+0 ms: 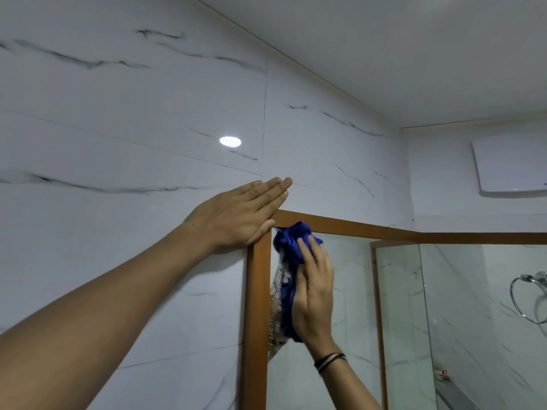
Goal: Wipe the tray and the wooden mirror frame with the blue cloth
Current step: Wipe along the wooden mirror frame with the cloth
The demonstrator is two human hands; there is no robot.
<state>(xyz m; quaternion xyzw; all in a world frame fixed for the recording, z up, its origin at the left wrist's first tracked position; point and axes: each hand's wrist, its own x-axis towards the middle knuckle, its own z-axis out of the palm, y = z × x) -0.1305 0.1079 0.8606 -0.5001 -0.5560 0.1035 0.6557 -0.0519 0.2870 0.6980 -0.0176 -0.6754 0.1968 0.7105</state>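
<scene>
The wooden mirror frame (pixel 256 306) hangs on a marble wall; its top left corner is at the centre of the view. My right hand (pixel 313 288) presses the bunched blue cloth (pixel 291 247) against the mirror glass just inside that corner, beside the left rail and under the top rail. My left hand (pixel 236 214) lies flat on the wall with fingers together, its thumb edge touching the frame's corner. No tray is in view.
White marble wall tiles (pixel 133 143) fill the left. The mirror reflects a glass panel and a chrome towel ring (pixel 529 300). A white box-like unit (pixel 509 167) is mounted high on the right wall. The ceiling is close above.
</scene>
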